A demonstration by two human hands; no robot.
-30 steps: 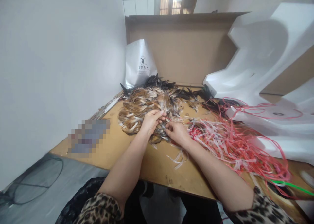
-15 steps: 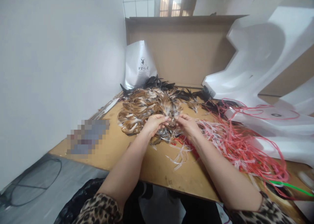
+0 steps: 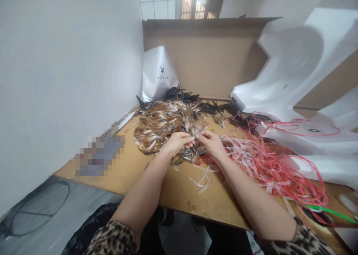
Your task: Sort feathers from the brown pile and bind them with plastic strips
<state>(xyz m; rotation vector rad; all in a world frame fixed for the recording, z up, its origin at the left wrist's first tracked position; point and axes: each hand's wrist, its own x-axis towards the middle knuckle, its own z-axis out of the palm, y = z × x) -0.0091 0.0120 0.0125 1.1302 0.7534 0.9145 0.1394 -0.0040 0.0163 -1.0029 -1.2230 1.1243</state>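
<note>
Midway across the tabletop (image 3: 179,195), the left hand (image 3: 176,143) and right hand (image 3: 211,143) meet fingertip to fingertip, each pinched shut on a small tuft of feathers (image 3: 195,130) at the near edge of the feather pile (image 3: 167,120). Judging by that large loose pile and the red strings (image 3: 268,161) tangled toward the right edge, most sorting seems left.

- The glossy silver-white plastic bag (image 3: 159,74), which leans against the brown cardboard board (image 3: 207,57) at the far edge of the table, carries the black capital letters "PPGZ".
- Just above those letters on the same bag sits a small round black emblem with a rabbit's head.
- Finer print below the letters is too small to read.
- No other writing can be read.
</note>
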